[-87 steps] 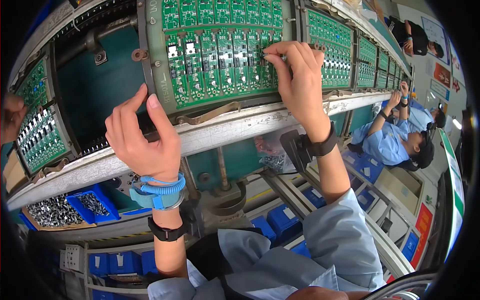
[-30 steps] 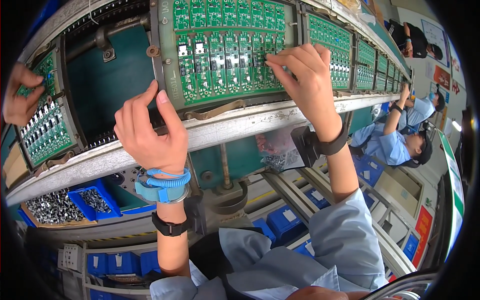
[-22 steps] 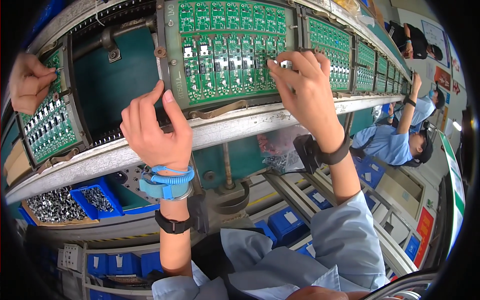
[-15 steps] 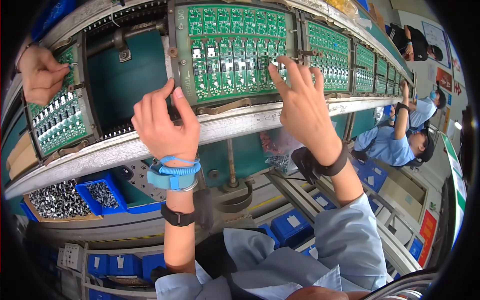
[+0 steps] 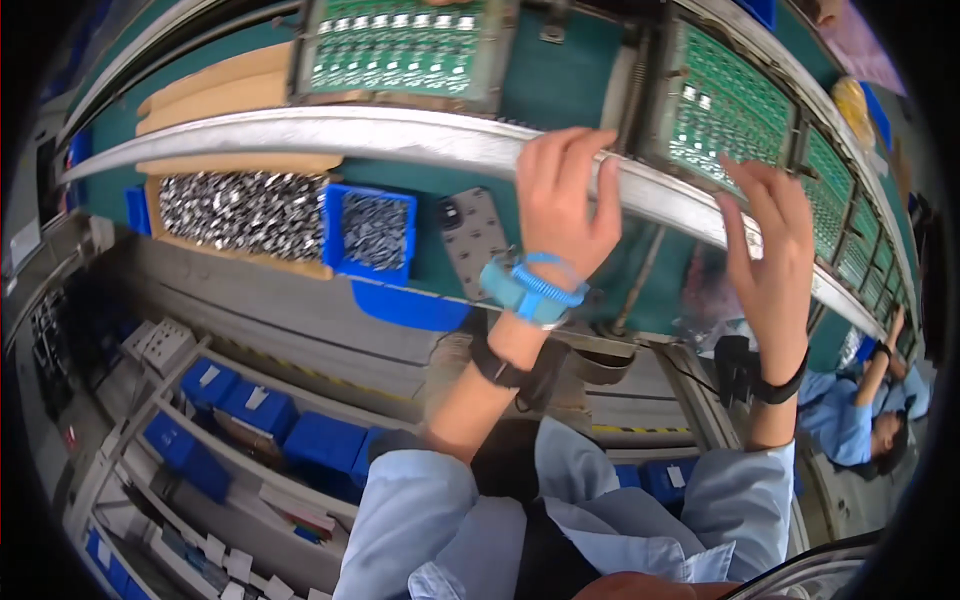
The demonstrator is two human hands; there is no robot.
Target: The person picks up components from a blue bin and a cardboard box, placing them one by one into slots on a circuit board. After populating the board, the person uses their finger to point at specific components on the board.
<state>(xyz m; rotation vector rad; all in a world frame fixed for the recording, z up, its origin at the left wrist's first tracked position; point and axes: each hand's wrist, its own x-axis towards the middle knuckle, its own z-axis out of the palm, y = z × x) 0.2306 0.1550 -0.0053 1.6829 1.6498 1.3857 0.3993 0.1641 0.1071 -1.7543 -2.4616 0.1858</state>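
Observation:
My left hand (image 5: 568, 205) is over the pale metal rail (image 5: 400, 135), fingers bent forward, thumb apart, with nothing visible in it. It wears a blue coiled wrist strap (image 5: 535, 290). My right hand (image 5: 775, 240) hovers at the near edge of a green circuit board panel (image 5: 735, 100) in a dark frame, its thumb and fingers apart. I see nothing held there, though the fingertips are blurred. Pale and dark components stand in rows on this panel. To the left, a second circuit board panel (image 5: 390, 50) carries rows of components.
Below the rail, at left, are a cardboard tray (image 5: 245, 268) of small metallic parts, a blue bin (image 5: 372, 190) of smaller parts and a patterned phone case (image 5: 475, 240). More panels (image 5: 830, 190) line the right. A co-worker (image 5: 850, 410) sits there. Blue bins (image 5: 325, 440) fill the lower shelves.
The view has swung left, so the panels and rail appear farther right. My right hand has drawn back from among the components to the panel's near edge. Both hands stay empty-looking.

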